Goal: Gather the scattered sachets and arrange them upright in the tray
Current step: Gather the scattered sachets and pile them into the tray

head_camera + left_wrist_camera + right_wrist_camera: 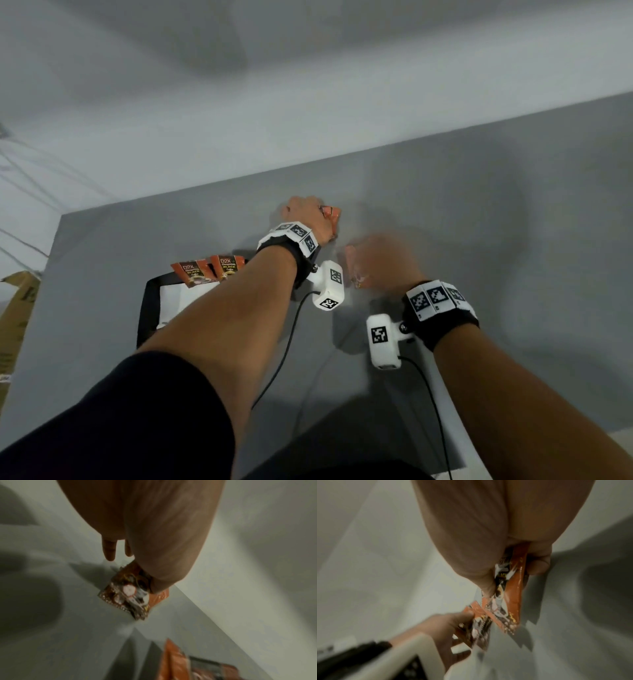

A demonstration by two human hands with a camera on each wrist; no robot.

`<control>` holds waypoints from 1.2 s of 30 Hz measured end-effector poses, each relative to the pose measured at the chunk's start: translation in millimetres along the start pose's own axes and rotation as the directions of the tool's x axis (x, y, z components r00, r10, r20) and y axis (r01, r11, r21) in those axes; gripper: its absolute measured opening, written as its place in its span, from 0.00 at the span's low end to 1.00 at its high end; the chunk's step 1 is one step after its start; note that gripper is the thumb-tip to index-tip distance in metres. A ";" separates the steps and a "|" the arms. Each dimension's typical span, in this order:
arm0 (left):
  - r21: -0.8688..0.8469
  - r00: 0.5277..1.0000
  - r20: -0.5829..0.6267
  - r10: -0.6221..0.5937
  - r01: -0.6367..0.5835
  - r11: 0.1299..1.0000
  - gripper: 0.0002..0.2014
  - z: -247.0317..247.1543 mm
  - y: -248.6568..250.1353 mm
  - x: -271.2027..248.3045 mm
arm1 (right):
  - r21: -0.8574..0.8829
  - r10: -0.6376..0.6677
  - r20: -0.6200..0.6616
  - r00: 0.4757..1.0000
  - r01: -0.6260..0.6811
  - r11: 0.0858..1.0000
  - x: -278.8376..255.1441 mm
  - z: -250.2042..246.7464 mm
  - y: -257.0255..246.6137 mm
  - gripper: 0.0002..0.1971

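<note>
My left hand [313, 214] is out near the table's far edge and pinches a small bunch of orange-and-black sachets [331, 215]; in the left wrist view the thumb presses on the sachets [127, 595]. Just to its right my right hand [368, 265], blurred, pinches another orange sachet [354, 270] between thumb and fingers, as the sachet [511, 601] also shows in the right wrist view. The black-rimmed tray [149, 308] with a white floor lies at the left under my forearm. Two sachets [190, 274] [227, 269] stand upright at its far end.
The grey table [479, 240] meets a pale wall along its far edge. A cardboard box [17, 308] stands off the table's left side. Cables run from both wrist cameras back toward me. A blurred orange sachet [175, 661] shows at the bottom of the left wrist view.
</note>
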State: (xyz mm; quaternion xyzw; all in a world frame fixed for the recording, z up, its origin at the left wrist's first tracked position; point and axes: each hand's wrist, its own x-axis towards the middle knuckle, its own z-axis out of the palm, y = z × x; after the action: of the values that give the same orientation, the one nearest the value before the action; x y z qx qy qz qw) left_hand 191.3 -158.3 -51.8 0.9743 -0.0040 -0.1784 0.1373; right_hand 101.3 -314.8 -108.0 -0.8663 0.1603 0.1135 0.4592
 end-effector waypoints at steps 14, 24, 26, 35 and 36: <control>-0.394 1.000 -0.031 -0.001 -0.011 0.919 0.17 -9.3 -13.3 21.3 | 0.022 -0.029 0.023 0.999 0.029 0.999 17.4 -3.3 -36.6 0.05; -0.450 0.991 -0.135 -0.018 -0.045 0.892 0.09 -54.8 -65.2 7.4 | -0.398 -0.129 0.112 0.985 0.163 0.903 52.5 54.1 -82.4 0.16; -0.432 0.989 -0.146 -0.012 -0.053 0.900 0.09 -56.3 -75.3 0.8 | -0.467 -0.129 0.068 0.989 0.146 0.872 51.1 59.6 -80.2 0.22; -0.556 0.978 -0.157 0.137 -0.202 0.806 0.14 -64.7 -95.6 -52.3 | -0.566 -0.072 0.205 0.976 0.178 0.805 9.3 38.6 -80.9 0.10; -0.550 0.976 -0.150 0.155 -0.213 0.808 0.14 -69.3 -99.1 -58.4 | -0.551 -0.068 0.204 0.977 0.172 0.817 3.9 34.0 -82.6 0.06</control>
State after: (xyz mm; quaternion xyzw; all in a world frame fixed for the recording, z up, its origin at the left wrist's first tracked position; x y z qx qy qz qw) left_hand 156.7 -41.2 4.1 0.8930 -0.0390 -0.1096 0.4347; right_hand 134.8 -243.6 -65.4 -0.9583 0.0234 0.2021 0.2006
